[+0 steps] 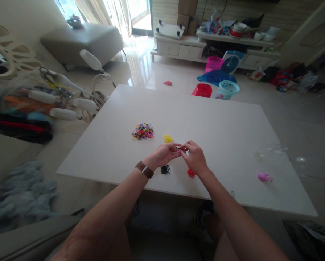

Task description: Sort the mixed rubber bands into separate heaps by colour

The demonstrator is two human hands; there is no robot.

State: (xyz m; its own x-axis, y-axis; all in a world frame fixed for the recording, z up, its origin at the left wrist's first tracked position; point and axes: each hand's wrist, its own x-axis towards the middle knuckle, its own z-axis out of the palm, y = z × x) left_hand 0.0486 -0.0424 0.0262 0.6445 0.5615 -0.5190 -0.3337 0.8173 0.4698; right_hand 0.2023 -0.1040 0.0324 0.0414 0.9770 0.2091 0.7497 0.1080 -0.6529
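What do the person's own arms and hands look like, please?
The left hand and right hand wear no gloves, and no sleeves show on the forearms. Around the left wrist is a brown band with a silvery buckle; the right wrist looks bare.

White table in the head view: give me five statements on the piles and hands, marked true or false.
1. The mixed-colour pile lies to the left of the yellow pile. True.
2. The brown strap is on the right wrist. False: the brown strap is on the left wrist.
3. The black pile is closer to the person than the yellow pile. True.
4. The two hands are wide apart. False: the left hand and right hand meet at the fingers, around a small dark piece.
5. The pink item lies on the table's right side. True.
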